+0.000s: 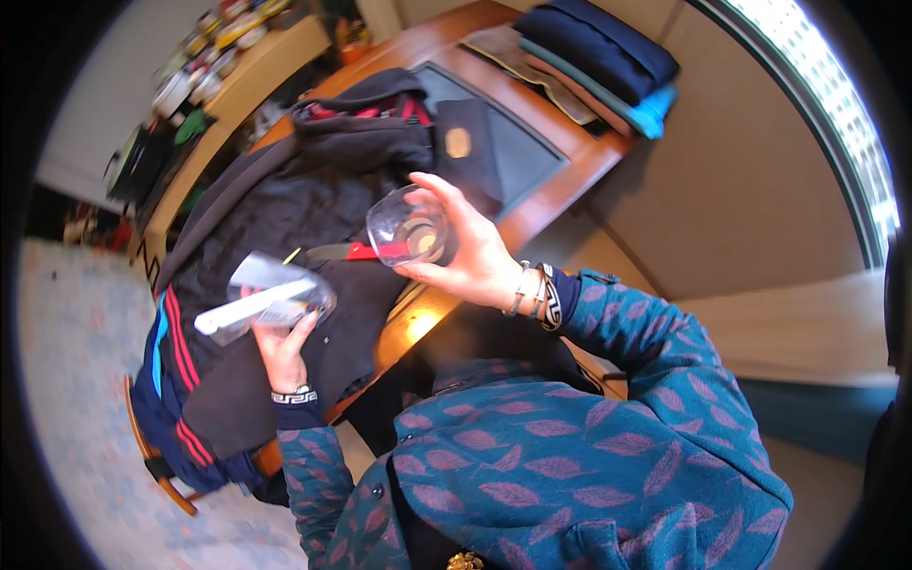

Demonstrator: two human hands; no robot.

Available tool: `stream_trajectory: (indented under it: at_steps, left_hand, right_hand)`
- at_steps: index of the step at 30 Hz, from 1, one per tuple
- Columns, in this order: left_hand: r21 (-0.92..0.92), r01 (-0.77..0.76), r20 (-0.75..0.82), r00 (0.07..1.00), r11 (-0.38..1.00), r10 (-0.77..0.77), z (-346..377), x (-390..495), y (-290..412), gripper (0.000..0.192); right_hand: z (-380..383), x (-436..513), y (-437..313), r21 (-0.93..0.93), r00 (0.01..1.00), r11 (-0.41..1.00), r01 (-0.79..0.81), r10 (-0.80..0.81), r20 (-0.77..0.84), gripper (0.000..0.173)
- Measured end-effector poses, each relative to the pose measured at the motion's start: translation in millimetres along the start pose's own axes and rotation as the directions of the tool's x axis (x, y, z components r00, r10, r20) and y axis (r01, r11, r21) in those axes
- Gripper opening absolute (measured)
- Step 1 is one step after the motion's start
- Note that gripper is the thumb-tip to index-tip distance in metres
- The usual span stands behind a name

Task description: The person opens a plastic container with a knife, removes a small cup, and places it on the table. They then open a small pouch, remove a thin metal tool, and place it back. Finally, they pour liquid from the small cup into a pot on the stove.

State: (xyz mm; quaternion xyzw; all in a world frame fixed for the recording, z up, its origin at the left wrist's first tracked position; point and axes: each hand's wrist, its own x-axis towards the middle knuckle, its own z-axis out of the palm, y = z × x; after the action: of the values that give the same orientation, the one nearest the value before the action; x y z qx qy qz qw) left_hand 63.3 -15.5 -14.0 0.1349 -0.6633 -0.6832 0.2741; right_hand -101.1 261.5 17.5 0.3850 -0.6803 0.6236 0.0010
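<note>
A clear, see-through cup [382, 226] is tilted in my right hand [479, 260], thumb and fingers around its side. Through its wall I see a small pale round spot at the base; whether it is contents or a reflection I cannot tell. My left hand [283, 350] grips a clear plastic container [324, 293] from below. Across that container lies a long white flat strip [253, 306], and a label with print shows under it. Between my hands a knife [331, 252] with a red handle rests on a dark jacket [249, 203], its handle partly behind the cup.
Under the jacket is a wooden table [552, 196] with a dark inset panel. A dark flat case [467, 153] with an oval tan patch lies beyond the cup. Folded cloths [598, 53] are stacked at the far corner. A cluttered shelf [235, 92] stands at upper left.
</note>
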Motion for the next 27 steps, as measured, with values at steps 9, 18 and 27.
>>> stream_trajectory:
  at_steps: [9, 18, 27]
  left_hand:
    - [0.001, 0.004, -0.063, 0.998, 1.000, -0.004, 12.9, 3.3, 11.5, 0.058]
    - [0.010, 0.039, -0.021, 0.999, 0.999, -0.039, 76.8, 1.4, 16.2, 0.046]
    - [0.121, -0.006, -0.152, 0.988, 0.993, 0.024, 73.7, 11.9, 5.8, 0.051]
  right_hand:
    - [-32.7, -9.8, 23.2, -0.052, 0.999, 0.997, 0.052, -0.052, 0.006, 0.093]
    - [-93.6, 22.1, 62.9, -0.235, 0.934, 0.962, 0.137, -0.205, -0.294, 0.091]
    - [-123.9, 19.6, 106.4, -0.230, 0.924, 0.955, -0.187, 0.091, -0.372, 0.094]
